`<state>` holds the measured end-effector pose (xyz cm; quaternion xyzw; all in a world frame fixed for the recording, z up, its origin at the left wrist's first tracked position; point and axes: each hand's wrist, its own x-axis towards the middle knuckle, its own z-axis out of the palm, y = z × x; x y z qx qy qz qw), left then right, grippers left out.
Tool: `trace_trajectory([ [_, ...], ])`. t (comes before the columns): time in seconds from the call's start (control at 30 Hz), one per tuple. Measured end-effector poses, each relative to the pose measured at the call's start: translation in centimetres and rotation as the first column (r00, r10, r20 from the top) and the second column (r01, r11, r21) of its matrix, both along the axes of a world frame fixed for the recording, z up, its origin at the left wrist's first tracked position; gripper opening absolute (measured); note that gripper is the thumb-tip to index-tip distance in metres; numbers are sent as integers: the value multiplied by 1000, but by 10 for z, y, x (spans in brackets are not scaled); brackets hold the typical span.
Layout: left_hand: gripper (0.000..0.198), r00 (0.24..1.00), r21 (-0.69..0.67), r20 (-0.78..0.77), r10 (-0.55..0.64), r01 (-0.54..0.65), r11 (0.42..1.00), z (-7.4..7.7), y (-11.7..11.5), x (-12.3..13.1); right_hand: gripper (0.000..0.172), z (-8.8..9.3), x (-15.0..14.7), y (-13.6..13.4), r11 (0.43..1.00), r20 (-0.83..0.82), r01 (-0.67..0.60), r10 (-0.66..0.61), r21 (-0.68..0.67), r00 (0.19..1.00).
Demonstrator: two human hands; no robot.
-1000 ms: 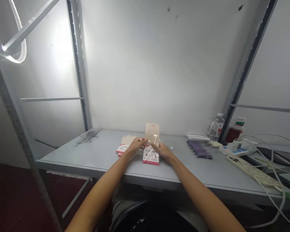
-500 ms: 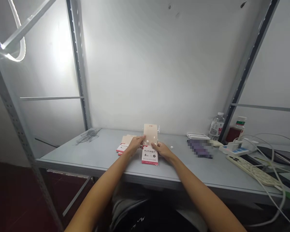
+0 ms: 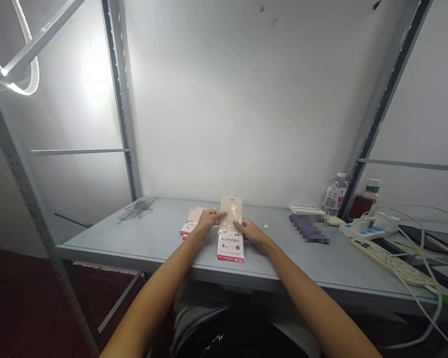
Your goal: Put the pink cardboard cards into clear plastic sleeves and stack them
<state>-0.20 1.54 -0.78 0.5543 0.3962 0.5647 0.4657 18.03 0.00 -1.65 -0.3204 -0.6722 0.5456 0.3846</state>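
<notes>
The left hand [image 3: 209, 222] and right hand [image 3: 249, 232] grip a clear plastic packet [image 3: 230, 229] from either side, near the middle of the worktop's front edge. The left fingertips pinch its left edge, while the right hand, fingers loosely curled, holds the right edge. The packet stands tilted, its lower end near the front edge. A peach card fills the upper part; below it sits a white label with a red strip along the bottom, printed "考试专用套尺" and "4件套". Just left of the left hand lie more packets [image 3: 191, 223], overlapping. Toward the right end stand a water bottle [image 3: 334, 195] and a white power strip [image 3: 386, 262], with a pixelated object [image 3: 309, 229] nearer the hands.
</notes>
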Motion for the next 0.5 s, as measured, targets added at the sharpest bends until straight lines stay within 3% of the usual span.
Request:
trace_trajectory([
  [0.1, 37, 999, 5, -23, 26, -26, 1000, -1, 1, 0, 38, 0, 0, 0, 1000, -5, -6, 6, -2, 1000],
  [0.23, 36, 997, -15, 64, 45, -44, 999, 2, -2, 1, 34, -3, 0, 3, 1000, 21, -29, 29, 1, 999],
  [0.4, 51, 979, -100, 176, -107, 126, 987, 12, -6, 2, 34, -5, 1, 13, 990, -45, 140, -140, 11, 989],
  [0.5, 52, 968, -88, 151, -200, 214, 973, 13, -10, 2, 34, -4, 1, 15, 974, -91, 228, -227, 6, 970],
])
